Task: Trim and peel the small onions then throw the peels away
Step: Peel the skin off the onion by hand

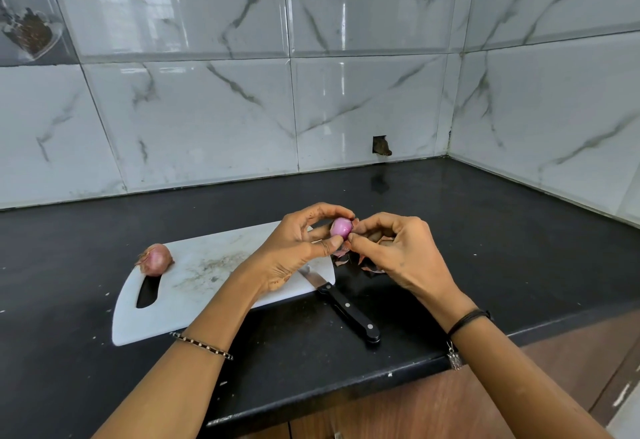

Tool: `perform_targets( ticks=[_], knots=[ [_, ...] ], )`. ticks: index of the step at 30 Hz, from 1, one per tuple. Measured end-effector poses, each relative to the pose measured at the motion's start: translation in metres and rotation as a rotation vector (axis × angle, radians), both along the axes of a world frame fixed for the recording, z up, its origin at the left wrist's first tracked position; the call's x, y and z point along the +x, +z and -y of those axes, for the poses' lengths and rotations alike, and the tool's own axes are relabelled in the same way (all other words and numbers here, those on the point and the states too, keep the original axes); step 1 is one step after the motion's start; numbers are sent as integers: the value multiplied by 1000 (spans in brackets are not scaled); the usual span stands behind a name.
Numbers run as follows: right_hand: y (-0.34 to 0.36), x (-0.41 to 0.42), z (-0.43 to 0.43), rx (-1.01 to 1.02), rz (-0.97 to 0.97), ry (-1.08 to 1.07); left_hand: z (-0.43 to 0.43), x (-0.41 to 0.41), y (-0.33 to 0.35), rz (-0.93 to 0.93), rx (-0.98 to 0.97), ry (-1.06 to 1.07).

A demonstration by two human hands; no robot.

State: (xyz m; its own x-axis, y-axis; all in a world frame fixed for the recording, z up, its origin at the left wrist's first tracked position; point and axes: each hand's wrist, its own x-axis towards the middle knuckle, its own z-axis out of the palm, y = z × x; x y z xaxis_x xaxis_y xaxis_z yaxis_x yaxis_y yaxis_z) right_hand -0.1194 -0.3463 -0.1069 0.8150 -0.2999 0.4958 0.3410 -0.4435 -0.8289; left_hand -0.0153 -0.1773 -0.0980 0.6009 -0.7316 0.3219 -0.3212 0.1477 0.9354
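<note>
Pink-purple peeled onion (341, 227), glossy, pinched btwn both hands, unpeeled one (156, 258) on board (207, 286)

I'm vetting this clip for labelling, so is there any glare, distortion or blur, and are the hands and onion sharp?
Head view: bright glare streaks the glossy wall tiles; the wide-angle lens bows the tile lines and the countertop edge; the peeled onion, left hand and right hand look sharp under soft light.

Black counter (450, 230): board (207, 276), knife (346, 307), peels (370, 267).
</note>
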Motion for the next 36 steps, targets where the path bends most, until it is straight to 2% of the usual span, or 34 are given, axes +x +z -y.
perform_targets(
  ticks=[6,13,21,28,30,36],
  knots=[
    [1,0,-4,-45,9,-29,7,-4,-2,-12,20,14],
    [0,0,-7,-248,52,-88,7,-3,-2,-29,37,99],
    [3,-2,-3,-220,137,-116,10,-3,-1,-199,-88,9],
    [2,-1,-2,-263,207,-111,10,-3,1,-146,-104,11],
    [2,0,-1,-238,192,-98,8,-2,1,-136,-108,12],
    [1,1,1,40,102,-11,6,2,1,-68,-94,13]
  ],
)
